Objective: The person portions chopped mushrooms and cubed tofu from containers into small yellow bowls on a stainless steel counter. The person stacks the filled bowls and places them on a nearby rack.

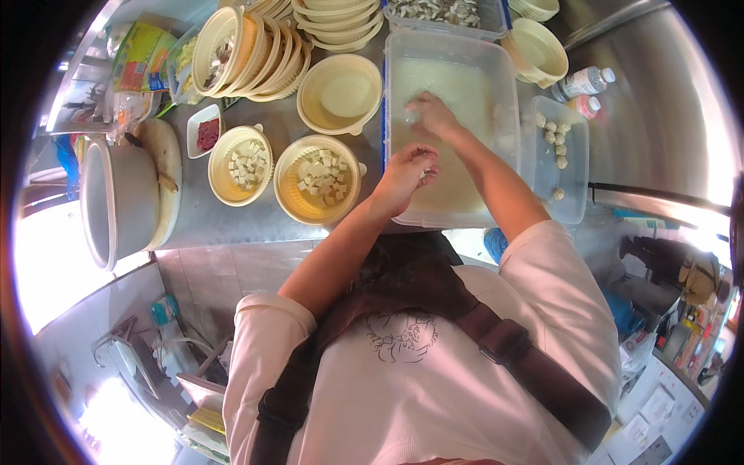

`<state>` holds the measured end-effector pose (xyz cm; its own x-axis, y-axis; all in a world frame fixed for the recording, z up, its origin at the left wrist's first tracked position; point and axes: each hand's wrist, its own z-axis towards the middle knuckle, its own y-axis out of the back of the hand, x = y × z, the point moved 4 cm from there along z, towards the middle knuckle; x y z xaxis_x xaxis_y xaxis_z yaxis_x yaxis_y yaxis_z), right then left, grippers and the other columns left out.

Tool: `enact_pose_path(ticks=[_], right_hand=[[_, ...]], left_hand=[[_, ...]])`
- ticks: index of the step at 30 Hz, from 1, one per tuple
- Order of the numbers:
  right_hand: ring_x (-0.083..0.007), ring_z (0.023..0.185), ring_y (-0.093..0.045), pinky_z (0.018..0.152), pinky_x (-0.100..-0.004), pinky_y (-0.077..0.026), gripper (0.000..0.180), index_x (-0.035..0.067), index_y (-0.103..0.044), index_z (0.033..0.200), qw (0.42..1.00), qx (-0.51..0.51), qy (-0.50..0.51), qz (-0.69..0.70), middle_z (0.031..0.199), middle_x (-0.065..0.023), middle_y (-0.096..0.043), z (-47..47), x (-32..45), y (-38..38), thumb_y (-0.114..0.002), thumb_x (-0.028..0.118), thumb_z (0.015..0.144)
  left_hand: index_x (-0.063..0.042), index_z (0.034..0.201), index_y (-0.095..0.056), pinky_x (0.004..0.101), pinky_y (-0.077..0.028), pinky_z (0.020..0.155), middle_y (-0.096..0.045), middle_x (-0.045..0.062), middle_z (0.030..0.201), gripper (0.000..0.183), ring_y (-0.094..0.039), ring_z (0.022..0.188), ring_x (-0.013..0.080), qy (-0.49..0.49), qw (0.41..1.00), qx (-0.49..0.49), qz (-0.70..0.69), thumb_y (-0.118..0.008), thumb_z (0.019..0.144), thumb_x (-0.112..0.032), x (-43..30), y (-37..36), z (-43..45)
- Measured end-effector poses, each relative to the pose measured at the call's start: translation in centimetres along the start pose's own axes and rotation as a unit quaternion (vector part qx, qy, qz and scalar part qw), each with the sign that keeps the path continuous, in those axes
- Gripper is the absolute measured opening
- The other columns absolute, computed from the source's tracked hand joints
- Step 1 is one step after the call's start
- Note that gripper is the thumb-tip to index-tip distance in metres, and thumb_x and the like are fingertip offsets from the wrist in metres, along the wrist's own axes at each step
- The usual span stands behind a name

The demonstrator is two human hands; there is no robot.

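Observation:
A clear plastic tub of cloudy liquid stands before me. My right hand reaches into it at the left, its fingertips blurred at the liquid's surface; what they hold is unclear. Above the tub's near left part, my left hand is cupped with its fingers curled around small white pieces. Left of the tub, white cubes that look like tofu fill the bottom of a cream bowl. A second cream bowl holds similar cubes. Behind them sits another cream bowl without cubes.
Stacked bowls lean at the back left, near a white dish of red paste. Sliced mushrooms fill a back container. On the right are a shallow container with several balls and two bottles. A metal pot stands at left.

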<state>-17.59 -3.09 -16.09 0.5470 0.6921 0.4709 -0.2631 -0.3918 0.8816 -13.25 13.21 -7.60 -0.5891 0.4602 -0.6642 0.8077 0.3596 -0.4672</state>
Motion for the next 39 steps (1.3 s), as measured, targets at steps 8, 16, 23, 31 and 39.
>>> enact_pose_path(ticks=[8, 16, 23, 31, 39], right_hand=[[-0.0318, 0.087, -0.055, 0.075, -0.0404, -0.045, 0.008, 0.006, -0.063, 0.071, 0.999, 0.030, -0.021, -0.014, 0.081, -0.0138, -0.061, -9.5, -1.5, 1.8, -0.058, 0.011, 0.069], [-0.0331, 0.095, -0.055, 0.079, -0.0431, -0.047, 0.013, 0.012, -0.063, 0.088, 0.982, 0.145, -0.120, -0.029, 0.099, -0.0144, -0.056, -15.0, -0.4, 1.0, -0.060, 0.015, 0.075], [-0.0308, 0.098, -0.058, 0.080, -0.0419, -0.048, 0.026, 0.014, -0.064, 0.098, 0.956, 0.253, -0.089, -0.120, 0.103, -0.0123, -0.061, -15.1, 1.1, 1.3, -0.067, 0.021, 0.073], [-0.0310, 0.092, -0.061, 0.079, -0.0420, -0.049, 0.026, 0.012, -0.064, 0.097, 0.957, 0.272, -0.088, -0.040, 0.095, -0.0107, -0.065, -13.7, 4.9, 5.6, -0.067, 0.021, 0.073], [-0.0311, 0.096, -0.059, 0.082, -0.0408, -0.048, 0.033, 0.014, -0.061, 0.109, 0.997, 0.043, 0.024, -0.057, 0.103, -0.0124, -0.063, -4.6, 6.4, 10.7, -0.064, 0.017, 0.076]], left_hand=[[-0.006, 0.103, -0.056, 0.0277, -0.047, 0.070, -0.058, 0.004, 0.086, 0.017, -0.058, 0.078, 0.0145, -0.025, 0.990, 0.053, 0.125, -0.056, 0.088, -0.013, 1.0, -0.6, 0.6], [-0.003, 0.101, -0.057, 0.0287, -0.045, 0.060, -0.061, 0.008, 0.077, 0.015, -0.057, 0.067, 0.0138, -0.207, 0.921, -0.069, 0.323, -0.052, 0.088, -0.009, -6.4, 0.4, -0.7], [-0.005, 0.102, -0.056, 0.0300, -0.045, 0.062, -0.061, 0.008, 0.083, 0.016, -0.057, 0.071, 0.0151, -0.392, 0.859, -0.206, 0.257, -0.050, 0.089, -0.010, -14.1, 9.7, 3.3], [-0.010, 0.131, -0.047, 0.0278, -0.041, 0.091, -0.056, 0.010, 0.123, 0.042, -0.054, 0.110, 0.0205, -0.290, 0.907, -0.113, 0.284, -0.051, 0.089, -0.012, -12.7, 15.1, 0.9], [-0.009, 0.129, -0.047, 0.0366, -0.038, 0.097, -0.052, 0.019, 0.124, 0.048, -0.049, 0.116, 0.0298, -0.351, 0.752, -0.164, 0.533, -0.054, 0.082, -0.002, -11.6, 9.2, -0.6]])
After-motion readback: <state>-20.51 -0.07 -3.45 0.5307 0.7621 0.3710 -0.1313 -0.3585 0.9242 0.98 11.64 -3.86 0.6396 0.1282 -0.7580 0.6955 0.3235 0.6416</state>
